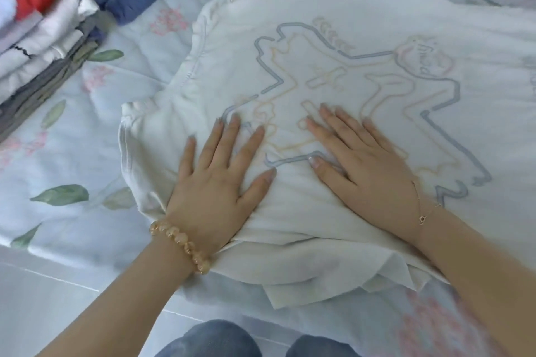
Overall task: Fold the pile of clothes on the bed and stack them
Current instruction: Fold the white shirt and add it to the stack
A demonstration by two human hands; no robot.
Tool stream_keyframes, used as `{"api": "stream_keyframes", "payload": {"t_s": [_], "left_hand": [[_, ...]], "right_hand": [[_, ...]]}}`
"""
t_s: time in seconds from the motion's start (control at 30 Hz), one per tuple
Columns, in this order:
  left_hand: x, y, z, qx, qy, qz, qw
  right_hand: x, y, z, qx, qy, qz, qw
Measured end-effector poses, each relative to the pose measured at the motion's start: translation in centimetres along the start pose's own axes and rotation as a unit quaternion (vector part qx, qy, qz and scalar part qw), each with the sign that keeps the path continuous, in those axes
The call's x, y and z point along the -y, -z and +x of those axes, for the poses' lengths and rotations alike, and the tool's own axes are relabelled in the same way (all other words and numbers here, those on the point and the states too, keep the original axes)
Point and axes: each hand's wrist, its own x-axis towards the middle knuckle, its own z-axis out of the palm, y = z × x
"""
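Hands [220, 182] flat on sideways shirt [348, 38]

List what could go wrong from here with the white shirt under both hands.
1. The white shirt's near hem hangs bunched over the bed edge, so a fold made now may trap creases.
2. The left hand and right hand press flat near the middle only; the far side may stay uneven.
3. The folded stack at the left looks tilted, so adding a piece might topple it.
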Motion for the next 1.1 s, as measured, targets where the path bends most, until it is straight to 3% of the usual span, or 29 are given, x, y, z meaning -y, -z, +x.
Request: {"api": "stream_keyframes", "payload": {"t_s": [0.4,0.47,0.5,0.57,0.6,0.67,0.73,0.8,0.93,1.1], "left_hand": [[0.2,0.1,0.6,0.022,0.002,-0.049,0.999],[-0.1,1.4,0.3,0.035,0.009,-0.123,0.992],[-0.3,2.3,-0.2,0.032,0.018,-0.212,0.977],[-0.9,4.5,-2.4,0.003,0.014,-0.404,0.915],[-1.0,5.2,-4.0,-0.029,-0.02,-0.425,0.904],[-1.1,5.9,-7.6,-0.085,-0.117,-0.351,0.925],[-1.5,5.5,-10.6,-0.069,-0.181,-0.294,0.936],[-2.4,4.4,-11.9,-0.031,-0.197,-0.242,0.95],[-4.1,2.8,-10.9,-0.053,-0.166,-0.154,0.973],[-4.6,3.6,-10.6,-0.061,-0.198,-0.215,0.954]], "right_hand": [[0.3,0.2,-0.2,-0.067,-0.008,0.117,0.991],[1.1,1.1,-1.0,-0.068,-0.023,0.149,0.986],[1.5,1.6,-1.7,-0.072,-0.033,0.164,0.983],[2.4,2.6,-3.7,-0.111,-0.041,0.19,0.975],[3.0,3.1,-5.1,-0.142,-0.038,0.197,0.969],[4.3,3.9,-8.3,-0.19,-0.018,0.191,0.963],[5.3,4.2,-11.3,-0.204,0.009,0.14,0.969],[5.8,4.1,-13.7,-0.181,0.0,0.091,0.979],[4.6,2.9,-16.0,-0.128,-0.047,0.025,0.99],[4.5,2.2,-15.9,-0.163,-0.033,0.027,0.986]]}}
